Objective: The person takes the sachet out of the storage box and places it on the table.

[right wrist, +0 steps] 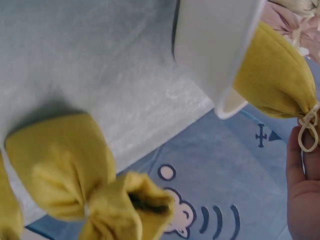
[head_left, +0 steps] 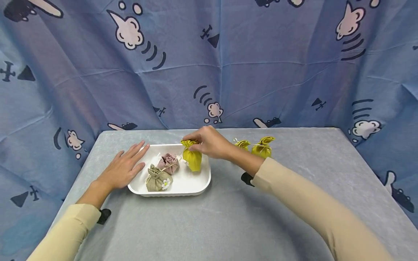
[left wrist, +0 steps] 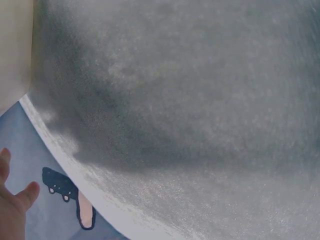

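My right hand (head_left: 212, 143) pinches a yellow drawstring pouch (head_left: 192, 159) by its gathered neck, over the right half of a white tray (head_left: 183, 189). In the right wrist view, the fingers (right wrist: 296, 160) are at the cord bow of this pouch (right wrist: 275, 75), whose body overlaps the tray wall (right wrist: 215, 50). My left hand (head_left: 125, 168) lies with fingers spread at the tray's left rim. Inside the tray sit a pink pouch (head_left: 168, 163) and a beige pouch (head_left: 156, 180) with a white daisy.
Two more yellow pouches stand right of the tray, one (head_left: 262, 146) partly behind my right forearm and another (head_left: 242, 144) beside it. A grey cloth covers the table (head_left: 228, 217). Behind its far edge hangs a blue patterned curtain (head_left: 261, 72).
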A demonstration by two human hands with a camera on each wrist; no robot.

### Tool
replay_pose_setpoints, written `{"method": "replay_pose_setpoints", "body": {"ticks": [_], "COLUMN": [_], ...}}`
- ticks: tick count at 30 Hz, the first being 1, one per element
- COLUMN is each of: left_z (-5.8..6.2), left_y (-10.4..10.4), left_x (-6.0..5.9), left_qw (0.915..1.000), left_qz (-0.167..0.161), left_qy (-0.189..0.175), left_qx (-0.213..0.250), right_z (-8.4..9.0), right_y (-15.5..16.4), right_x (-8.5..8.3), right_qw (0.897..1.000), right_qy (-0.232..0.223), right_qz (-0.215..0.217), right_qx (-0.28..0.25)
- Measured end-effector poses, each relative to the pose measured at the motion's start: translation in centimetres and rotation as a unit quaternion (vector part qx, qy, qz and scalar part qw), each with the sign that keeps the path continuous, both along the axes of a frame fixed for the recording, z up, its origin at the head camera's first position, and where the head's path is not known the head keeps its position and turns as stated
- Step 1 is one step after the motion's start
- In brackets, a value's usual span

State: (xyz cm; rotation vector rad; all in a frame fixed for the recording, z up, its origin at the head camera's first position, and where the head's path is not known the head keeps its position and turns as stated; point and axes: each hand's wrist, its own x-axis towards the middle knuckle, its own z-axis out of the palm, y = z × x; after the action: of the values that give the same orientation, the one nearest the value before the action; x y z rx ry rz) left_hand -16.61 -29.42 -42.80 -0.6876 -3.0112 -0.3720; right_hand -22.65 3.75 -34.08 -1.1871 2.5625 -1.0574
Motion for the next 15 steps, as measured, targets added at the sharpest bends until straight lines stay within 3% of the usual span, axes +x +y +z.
{"method": "replay_pose_setpoints", "body": {"ticks": [15], "left_z": [0.3], "left_y": [0.1], "left_x": [0.1], "left_qw": [1.0], "left_qz": [-0.001], "left_qy": [-0.007], "left_qx": [-0.004], "right_z": [3.1], "right_y": [2.7], "right_x": [0.1], "right_qw": [0.999], "right_qy": [0.016], "right_qz": [0.001], "right_qx": [-0.04]}}
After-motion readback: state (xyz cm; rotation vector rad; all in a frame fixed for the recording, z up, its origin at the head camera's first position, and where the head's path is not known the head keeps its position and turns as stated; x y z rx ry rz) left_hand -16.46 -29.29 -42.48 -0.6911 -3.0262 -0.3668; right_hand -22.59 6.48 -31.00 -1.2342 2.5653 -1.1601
